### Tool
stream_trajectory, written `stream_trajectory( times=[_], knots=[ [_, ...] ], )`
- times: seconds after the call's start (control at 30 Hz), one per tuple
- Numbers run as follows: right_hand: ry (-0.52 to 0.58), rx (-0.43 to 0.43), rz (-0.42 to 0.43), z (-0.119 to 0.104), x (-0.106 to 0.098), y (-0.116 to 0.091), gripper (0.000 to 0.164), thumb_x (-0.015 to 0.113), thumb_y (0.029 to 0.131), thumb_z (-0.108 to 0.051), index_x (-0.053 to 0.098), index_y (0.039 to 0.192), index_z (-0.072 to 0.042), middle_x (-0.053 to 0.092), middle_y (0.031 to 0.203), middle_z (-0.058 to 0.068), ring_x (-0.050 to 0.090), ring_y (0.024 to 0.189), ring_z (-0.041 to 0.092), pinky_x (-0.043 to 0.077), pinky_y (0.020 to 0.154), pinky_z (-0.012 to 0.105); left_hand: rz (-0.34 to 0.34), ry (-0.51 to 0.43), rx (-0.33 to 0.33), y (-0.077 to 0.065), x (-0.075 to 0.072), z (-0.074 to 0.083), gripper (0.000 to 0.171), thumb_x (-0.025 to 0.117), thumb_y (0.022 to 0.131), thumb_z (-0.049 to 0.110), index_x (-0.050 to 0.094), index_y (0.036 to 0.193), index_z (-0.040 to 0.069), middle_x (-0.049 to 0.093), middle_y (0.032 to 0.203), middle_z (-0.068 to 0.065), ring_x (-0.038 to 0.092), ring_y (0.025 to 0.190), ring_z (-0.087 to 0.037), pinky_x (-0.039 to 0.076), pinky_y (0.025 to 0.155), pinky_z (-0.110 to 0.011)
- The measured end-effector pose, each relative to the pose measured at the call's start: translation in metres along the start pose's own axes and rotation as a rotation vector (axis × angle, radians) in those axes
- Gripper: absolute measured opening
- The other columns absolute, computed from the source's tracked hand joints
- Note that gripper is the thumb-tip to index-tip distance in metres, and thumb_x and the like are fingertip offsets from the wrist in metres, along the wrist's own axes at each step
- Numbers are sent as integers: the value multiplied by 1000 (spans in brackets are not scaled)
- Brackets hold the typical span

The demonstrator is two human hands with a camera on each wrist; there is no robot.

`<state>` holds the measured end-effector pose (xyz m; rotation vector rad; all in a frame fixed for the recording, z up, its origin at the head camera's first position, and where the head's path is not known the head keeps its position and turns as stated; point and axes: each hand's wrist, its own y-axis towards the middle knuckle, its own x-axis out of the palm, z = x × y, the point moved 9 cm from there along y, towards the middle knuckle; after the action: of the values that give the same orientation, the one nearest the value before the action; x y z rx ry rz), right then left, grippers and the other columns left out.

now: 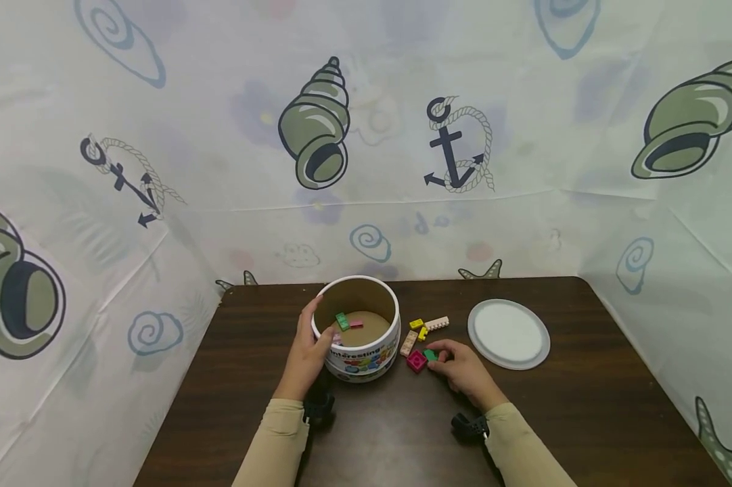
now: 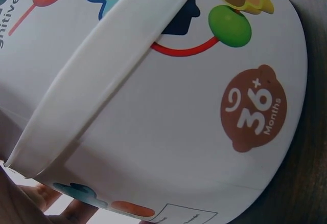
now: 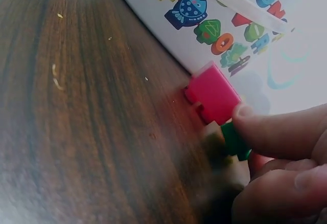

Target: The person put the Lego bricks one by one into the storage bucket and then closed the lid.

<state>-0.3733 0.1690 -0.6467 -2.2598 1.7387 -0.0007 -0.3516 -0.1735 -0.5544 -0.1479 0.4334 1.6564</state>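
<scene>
A round white tub (image 1: 361, 360) with colourful printing stands on the table, and a few bricks lie inside, among them a green brick (image 1: 342, 321) and a dark pink one (image 1: 356, 324). My left hand (image 1: 305, 355) grips the tub's left side, thumb over the rim. To the right of the tub, my right hand (image 1: 461, 370) pinches a green brick (image 3: 235, 141) between thumb and fingers. Right beside it sits a magenta brick (image 1: 417, 361). Close by lie a beige brick (image 1: 408, 343), another beige brick (image 1: 437, 323) and small yellow bricks (image 1: 423, 333).
A round white lid (image 1: 509, 334) lies flat on the dark wooden table (image 1: 396, 433), right of the bricks. Behind and at both sides hangs a pale printed cloth (image 1: 390, 135) with shells and anchors.
</scene>
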Motion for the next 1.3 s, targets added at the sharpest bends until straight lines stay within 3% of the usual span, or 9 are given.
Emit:
stream_trajectory(
  times=[0.23,0.43,0.63,0.9,1.07,1.3],
  knots=[
    [32,-7,51,1,-3,-1,33,84,97,-28,73,124,-11,59,94,4,42,51,13,39,45,27,-11,-10,-3,1,0,-3,75,67,106,32,29,170,37,31,174,-5,43,155,-47,37,120,-77],
    [127,-15,63,0,-6,-1,48,79,99,-46,64,123,-7,63,102,11,47,53,14,46,47,28,-12,-16,-1,0,0,-4,75,67,106,31,29,170,37,30,175,-7,43,154,-49,37,120,-77],
    [176,-31,21,0,-5,-4,48,75,103,-42,58,132,-7,67,108,14,49,56,16,49,49,27,-14,-21,14,-1,1,-3,75,66,105,28,29,170,35,29,176,-7,42,154,-49,37,120,-76],
    [267,-68,-25,-12,-2,-8,50,61,111,-40,57,145,-4,59,113,15,46,62,16,45,52,26,1,-14,29,-1,-1,-2,73,67,106,31,31,168,40,31,174,-5,44,153,-48,38,120,-74],
    [403,-140,-67,-47,12,-17,41,54,114,-43,50,127,-5,58,108,9,42,62,15,41,50,25,-5,-14,21,-4,-1,-7,73,66,106,30,29,168,43,29,175,-5,43,154,-48,39,119,-75],
    [535,-423,-78,-141,31,-28,37,52,115,-40,44,135,-10,58,102,5,44,62,11,43,51,24,-4,-10,37,-2,-3,-3,74,66,105,26,31,169,40,31,174,-4,44,152,-48,40,120,-73]
  ],
)
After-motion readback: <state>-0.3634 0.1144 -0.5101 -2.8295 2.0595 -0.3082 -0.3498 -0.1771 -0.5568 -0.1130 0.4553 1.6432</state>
